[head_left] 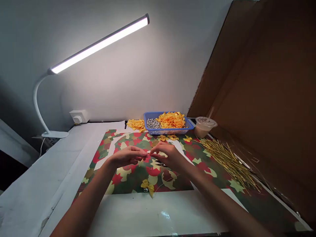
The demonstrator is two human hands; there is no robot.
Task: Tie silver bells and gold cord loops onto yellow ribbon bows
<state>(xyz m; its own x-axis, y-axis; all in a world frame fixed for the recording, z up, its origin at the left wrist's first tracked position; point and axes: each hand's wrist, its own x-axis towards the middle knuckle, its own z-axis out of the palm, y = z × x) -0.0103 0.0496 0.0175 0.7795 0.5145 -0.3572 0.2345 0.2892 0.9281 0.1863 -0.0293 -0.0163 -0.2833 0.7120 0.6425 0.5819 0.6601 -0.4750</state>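
Head view: apparently a fine pinching step, beyond the bench's (61,171) front edge.
Left hand (129,154) and right hand (168,153), nearly closed, seem to pinch one thin strand (141,161); next needs steadiness.

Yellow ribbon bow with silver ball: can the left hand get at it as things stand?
Likely yes: the yellow ribbon bow with silver ball lies uncovered below the left hand in the picture, with nothing between them. That hand's fingers seem occupied, though.

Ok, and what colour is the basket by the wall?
The basket is blue; it shows best in the head view, the only one here.
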